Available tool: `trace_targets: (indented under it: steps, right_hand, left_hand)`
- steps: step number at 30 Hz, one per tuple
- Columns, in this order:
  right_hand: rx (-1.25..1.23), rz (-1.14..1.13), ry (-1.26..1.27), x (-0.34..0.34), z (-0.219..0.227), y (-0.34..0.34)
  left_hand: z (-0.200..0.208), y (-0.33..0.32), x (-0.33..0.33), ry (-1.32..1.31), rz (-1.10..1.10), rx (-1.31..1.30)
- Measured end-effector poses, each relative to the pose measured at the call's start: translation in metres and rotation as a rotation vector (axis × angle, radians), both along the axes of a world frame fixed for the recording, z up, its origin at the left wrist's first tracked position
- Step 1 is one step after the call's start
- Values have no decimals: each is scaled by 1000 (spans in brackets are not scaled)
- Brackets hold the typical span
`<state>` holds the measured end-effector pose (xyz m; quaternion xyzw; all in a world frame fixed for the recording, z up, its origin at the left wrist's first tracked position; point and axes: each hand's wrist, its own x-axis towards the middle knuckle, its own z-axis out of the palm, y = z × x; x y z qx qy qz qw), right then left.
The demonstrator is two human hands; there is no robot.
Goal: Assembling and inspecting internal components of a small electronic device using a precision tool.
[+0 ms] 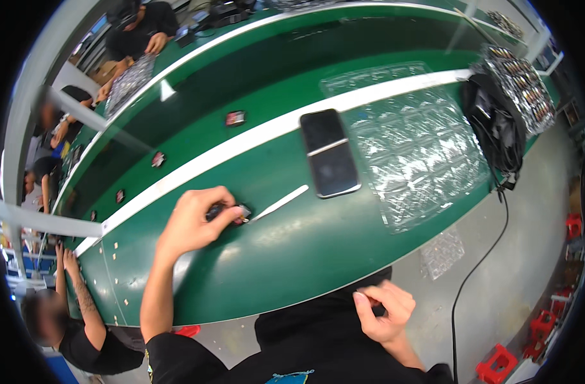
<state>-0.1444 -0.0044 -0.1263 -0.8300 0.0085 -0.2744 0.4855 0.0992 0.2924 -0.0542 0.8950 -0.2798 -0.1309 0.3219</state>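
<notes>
My left hand (196, 219) is over the green bench, its fingers closed round a small dark electronic part (242, 214) with a bit of red on it. Much of that part is hidden by the fingers. Just right of it lies a slim pale pair of tweezers (283, 201), slanting up toward a black phone-like device (331, 153) with a light band across its middle. My right hand (386, 312) hovers above my lap, off the bench's near edge, with thumb and forefinger drawn together. Whatever may be between them is too small to tell.
Clear plastic blister trays (420, 153) cover the bench's right side, beside a black bag (494, 125) with a hanging cable. Beyond a white rail (254, 134), small red-and-black parts (235, 118) rest on a green belt. Co-workers sit at left; red stools (496, 363) stand on the floor at right.
</notes>
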Motion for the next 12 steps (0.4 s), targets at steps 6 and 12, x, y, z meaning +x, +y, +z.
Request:
trace_targets:
  steps: [6, 12]
  right_hand:
    - [-680, 436, -70, 138, 38, 50]
    - [-1083, 748, 274, 199, 41, 53]
  left_hand:
    - [-19, 19, 1, -94, 27, 22]
    - [-27, 42, -9, -384, 57, 79]
